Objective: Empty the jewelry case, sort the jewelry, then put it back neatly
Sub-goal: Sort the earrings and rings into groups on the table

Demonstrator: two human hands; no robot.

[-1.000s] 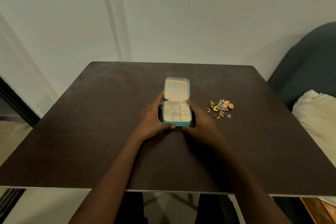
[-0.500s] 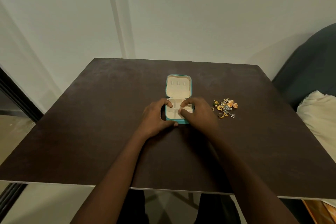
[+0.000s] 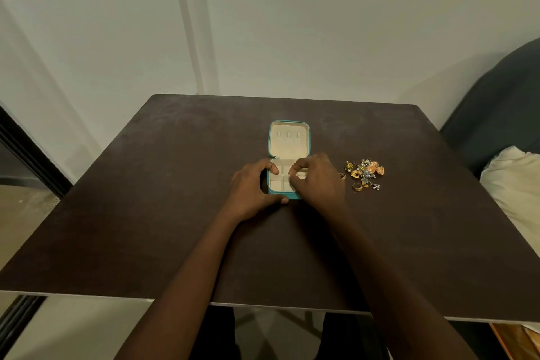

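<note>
Left hand grips jewelry case — right hand fingers inside

I see lots of bare surface on my left. On my right, a jewelry pile sits near the open case.

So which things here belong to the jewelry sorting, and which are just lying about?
Part of the job:
jewelry case, open
jewelry pile
left hand, holding the case
right hand, fingers in the compartments

Just lying about:
table
cushion
dark sofa
</note>
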